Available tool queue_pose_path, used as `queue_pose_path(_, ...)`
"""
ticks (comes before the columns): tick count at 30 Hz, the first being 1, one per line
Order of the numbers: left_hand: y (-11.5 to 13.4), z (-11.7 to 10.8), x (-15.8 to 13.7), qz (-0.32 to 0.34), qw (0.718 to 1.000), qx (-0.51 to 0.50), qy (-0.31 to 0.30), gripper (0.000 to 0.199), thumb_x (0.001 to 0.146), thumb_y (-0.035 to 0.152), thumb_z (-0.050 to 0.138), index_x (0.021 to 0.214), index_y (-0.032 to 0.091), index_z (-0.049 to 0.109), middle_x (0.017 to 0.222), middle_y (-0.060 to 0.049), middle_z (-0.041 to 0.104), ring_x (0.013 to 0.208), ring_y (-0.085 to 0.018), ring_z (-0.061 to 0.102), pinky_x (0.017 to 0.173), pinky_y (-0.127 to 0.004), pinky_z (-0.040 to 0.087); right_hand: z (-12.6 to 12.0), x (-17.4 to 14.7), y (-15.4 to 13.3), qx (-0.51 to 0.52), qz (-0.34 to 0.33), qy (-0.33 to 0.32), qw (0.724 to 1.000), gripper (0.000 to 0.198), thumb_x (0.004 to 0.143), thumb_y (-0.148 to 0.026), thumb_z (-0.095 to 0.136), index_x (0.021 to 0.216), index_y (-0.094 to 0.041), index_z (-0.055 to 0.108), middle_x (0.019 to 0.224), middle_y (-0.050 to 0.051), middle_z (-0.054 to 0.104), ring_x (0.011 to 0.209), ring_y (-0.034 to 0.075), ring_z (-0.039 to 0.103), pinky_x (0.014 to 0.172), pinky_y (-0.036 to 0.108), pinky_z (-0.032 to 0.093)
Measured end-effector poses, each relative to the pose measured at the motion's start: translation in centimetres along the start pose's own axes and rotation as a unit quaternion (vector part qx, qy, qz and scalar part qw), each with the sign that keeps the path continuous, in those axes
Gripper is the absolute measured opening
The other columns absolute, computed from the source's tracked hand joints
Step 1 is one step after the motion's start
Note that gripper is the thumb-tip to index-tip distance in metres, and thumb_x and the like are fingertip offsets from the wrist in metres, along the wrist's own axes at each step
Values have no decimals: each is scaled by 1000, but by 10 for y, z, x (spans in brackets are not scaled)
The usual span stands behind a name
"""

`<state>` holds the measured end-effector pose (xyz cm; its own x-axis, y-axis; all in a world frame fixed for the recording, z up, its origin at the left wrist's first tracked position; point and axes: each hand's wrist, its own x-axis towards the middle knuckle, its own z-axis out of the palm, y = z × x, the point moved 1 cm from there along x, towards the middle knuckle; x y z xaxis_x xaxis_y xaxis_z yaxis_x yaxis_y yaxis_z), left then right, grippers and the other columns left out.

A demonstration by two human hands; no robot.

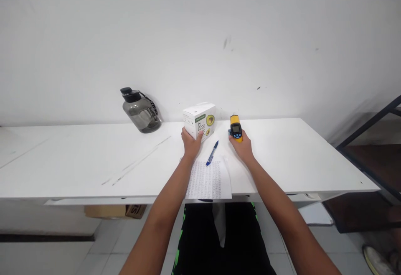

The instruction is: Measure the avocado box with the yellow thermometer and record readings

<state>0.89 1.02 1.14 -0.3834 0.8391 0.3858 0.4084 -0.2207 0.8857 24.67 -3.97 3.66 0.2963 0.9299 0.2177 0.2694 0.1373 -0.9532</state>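
Note:
My left hand (pixel 191 143) grips the near lower part of a white box (pixel 199 118) with avocado pictures and a green label. The box stands tilted a little near the wall; its underside is hidden. In my right hand (pixel 244 144) is a yellow and black infrared thermometer (pixel 236 128) with a small screen and blue buttons, its nose toward the wall. Between my hands a blue pen (pixel 212 154) lies on the table, its lower end over a printed sheet of paper (pixel 208 179) at the front edge.
A grey water bottle (pixel 142 111) with a black cap leans at the back left of the white table (pixel 78 154). Below the table is a cardboard box (pixel 106 211). A dark metal frame (pixel 369 122) stands on the right, and a shoe (pixel 375 260) shows at lower right.

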Motion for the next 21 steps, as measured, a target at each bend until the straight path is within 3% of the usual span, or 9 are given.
queue_pose_path(15, 6, -1, -1, -15, 1000, -3, -11, 80, 77, 42, 81, 141, 22, 37, 137, -16, 46, 143, -37, 41, 121, -59, 38, 0, 2, 4, -10, 17, -8, 1000, 47, 74, -48, 69, 115, -25, 68, 101, 4, 75, 98, 27, 68, 93, 46, 54)
queue_pose_path(21, 1, 1, 0, -4, 1000, 5, -6, 81, 77, 43, 81, 141, 23, 35, 136, -15, 46, 143, -37, 40, 121, -59, 38, 0, 3, 5, -17, 25, -12, 999, 53, 76, -52, 68, 122, -26, 65, 111, 5, 75, 103, 27, 68, 97, 46, 53)
